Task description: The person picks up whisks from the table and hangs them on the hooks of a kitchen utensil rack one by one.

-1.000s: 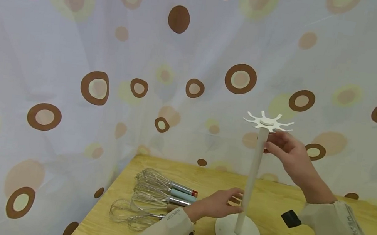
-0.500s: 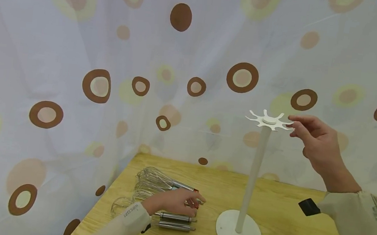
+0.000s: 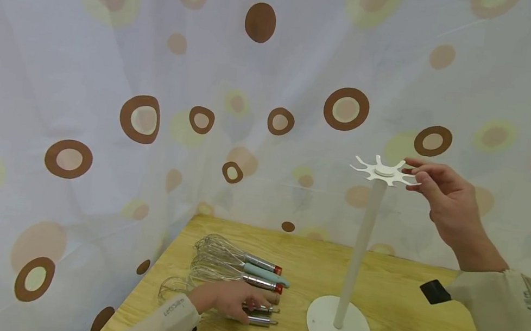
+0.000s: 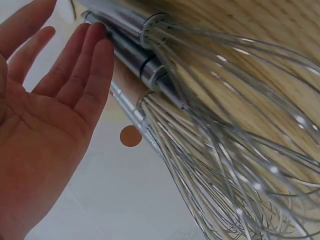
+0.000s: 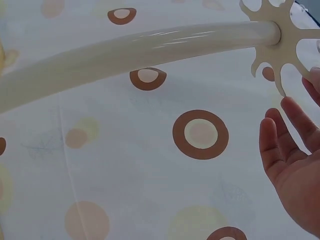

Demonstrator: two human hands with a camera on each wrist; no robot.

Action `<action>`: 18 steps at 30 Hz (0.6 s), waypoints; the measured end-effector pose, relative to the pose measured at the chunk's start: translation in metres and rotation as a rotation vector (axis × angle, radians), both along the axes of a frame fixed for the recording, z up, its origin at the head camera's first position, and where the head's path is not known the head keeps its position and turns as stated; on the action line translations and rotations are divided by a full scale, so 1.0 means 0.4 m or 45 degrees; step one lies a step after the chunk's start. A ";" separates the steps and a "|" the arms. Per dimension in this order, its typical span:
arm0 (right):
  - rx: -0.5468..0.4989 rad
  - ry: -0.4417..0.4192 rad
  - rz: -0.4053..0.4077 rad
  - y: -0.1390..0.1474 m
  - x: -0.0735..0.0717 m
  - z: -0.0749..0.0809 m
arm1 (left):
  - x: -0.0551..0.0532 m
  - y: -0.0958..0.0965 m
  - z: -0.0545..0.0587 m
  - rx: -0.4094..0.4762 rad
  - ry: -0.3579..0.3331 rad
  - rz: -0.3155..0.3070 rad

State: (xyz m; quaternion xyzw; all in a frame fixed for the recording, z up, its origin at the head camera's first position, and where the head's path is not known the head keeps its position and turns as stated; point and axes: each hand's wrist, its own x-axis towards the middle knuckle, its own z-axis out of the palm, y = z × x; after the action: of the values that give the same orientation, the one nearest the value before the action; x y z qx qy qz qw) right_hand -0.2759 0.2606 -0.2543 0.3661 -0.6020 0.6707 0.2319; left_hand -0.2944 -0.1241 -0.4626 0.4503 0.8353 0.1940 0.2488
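Note:
My left hand (image 3: 230,298) is over the nearest whisks on the table, its fingers relaxed. In the left wrist view those fingers (image 4: 92,75) lie beside a metal whisk handle (image 4: 132,55) and are not curled round it. Several whisks lie side by side, among them one with a pale blue handle (image 3: 267,274) and one with a wooden handle (image 4: 127,82). A white utensil stand (image 3: 359,252) stands upright on a round base. At its top, my right hand (image 3: 452,208) pinches a prong of the flower-shaped hook ring (image 3: 385,171) between thumb and fingers.
The wooden table (image 3: 405,323) carries the stand at the right of the whisks. A white curtain (image 3: 276,68) with brown and yellow circles hangs behind and at the left. A black strap end (image 3: 435,292) hangs from the right wrist.
My left hand has left the stand's pole and moved left, then down over the nearest whisks. My right hand has shifted from the upper pole to the ring's right edge.

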 end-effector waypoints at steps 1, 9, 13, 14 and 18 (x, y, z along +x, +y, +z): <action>-0.004 -0.005 -0.008 -0.001 0.000 -0.001 | 0.001 -0.002 -0.007 -0.005 0.016 -0.020; 0.011 -0.015 -0.042 0.005 0.002 0.001 | -0.003 0.006 -0.036 -0.093 0.201 -0.106; 0.014 0.015 -0.001 0.005 0.002 0.002 | -0.005 0.007 -0.057 -0.118 0.310 -0.144; 0.014 0.017 -0.001 0.005 0.002 0.001 | -0.004 0.007 -0.060 -0.123 0.322 -0.151; 0.019 0.009 -0.008 0.001 0.006 -0.001 | 0.006 0.011 -0.065 -0.141 0.364 -0.164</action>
State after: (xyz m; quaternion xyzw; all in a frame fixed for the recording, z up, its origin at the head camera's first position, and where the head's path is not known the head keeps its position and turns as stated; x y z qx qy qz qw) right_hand -0.2733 0.2610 -0.2547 0.3682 -0.6073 0.6642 0.2334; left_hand -0.2921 -0.1197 -0.4887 0.5116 0.8410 0.0652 0.1637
